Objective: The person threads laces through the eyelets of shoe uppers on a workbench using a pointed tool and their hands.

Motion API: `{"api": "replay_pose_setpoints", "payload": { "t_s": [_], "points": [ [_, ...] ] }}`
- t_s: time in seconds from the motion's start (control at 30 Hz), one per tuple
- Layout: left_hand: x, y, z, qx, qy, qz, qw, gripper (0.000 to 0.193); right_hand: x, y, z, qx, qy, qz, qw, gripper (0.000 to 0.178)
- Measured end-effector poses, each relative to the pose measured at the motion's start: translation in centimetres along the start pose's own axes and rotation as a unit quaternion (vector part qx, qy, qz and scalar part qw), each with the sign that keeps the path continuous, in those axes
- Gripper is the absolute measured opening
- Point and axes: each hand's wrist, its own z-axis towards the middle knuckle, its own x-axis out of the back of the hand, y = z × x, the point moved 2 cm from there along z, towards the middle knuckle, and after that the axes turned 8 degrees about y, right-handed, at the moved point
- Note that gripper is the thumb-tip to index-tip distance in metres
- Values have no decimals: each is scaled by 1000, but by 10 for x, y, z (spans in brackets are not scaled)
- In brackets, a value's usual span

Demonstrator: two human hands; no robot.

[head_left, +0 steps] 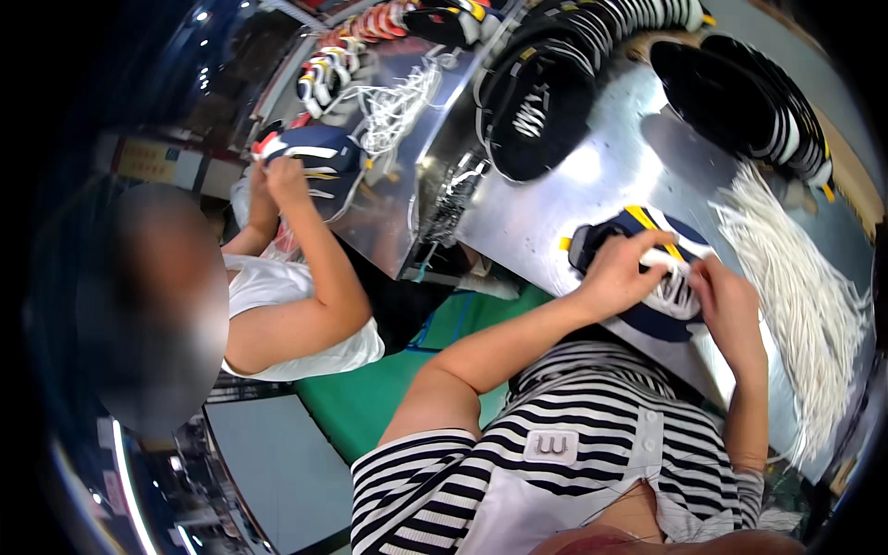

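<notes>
A navy shoe upper [646, 321] with white and yellow stripes lies on the metal table in front of me. White shoelace [678, 294] runs in rows across its opening. My left hand [629, 270] reaches over the upper from the left, thumb and forefinger pinched on the white lace. On the other side, my right hand [729, 301] has its fingers closed at the edge of the lacing; its fingertips are partly hidden, but they seem to grip the lace.
A thick bundle of white laces [795, 314] lies to my right. Rows of black shoe uppers [541, 116] and more dark uppers [717, 92] stand at the back of the metal table [518, 217]. At left, a co-worker [305, 305] handles a navy upper [324, 153] beside tangled laces [398, 106].
</notes>
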Motion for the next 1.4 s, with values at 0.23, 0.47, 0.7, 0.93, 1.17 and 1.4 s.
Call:
{"api": "replay_pose_setpoints", "payload": {
  "t_s": [0.23, 0.47, 0.7, 0.93, 1.17, 1.4],
  "points": [
    [-4, 3, 10, 93, 66, 65, 991, 44, -39, 24, 1, -84, 151, 264, 949, 14],
    [-35, -32, 59, 240, -101, -262, 929, 44, -57, 97, 47, -105, 244, 263, 928, 20],
    [-61, -32, 85, 299, -94, -218, 924, 44, -33, 88, 54, 136, 193, 156, 959, 40],
    [-74, -12, 86, 296, -140, -262, 908, 40, -33, 104, 56, 210, 227, 83, 947, 20],
    [-86, 5, 94, 297, -105, -252, 915, 33, 0, 77, 24, 256, 208, 273, 904, 20],
    [-100, 0, 108, 274, -88, -202, 936, 32, -12, 69, 7, 203, 187, 334, 901, 23]
  ]
}}
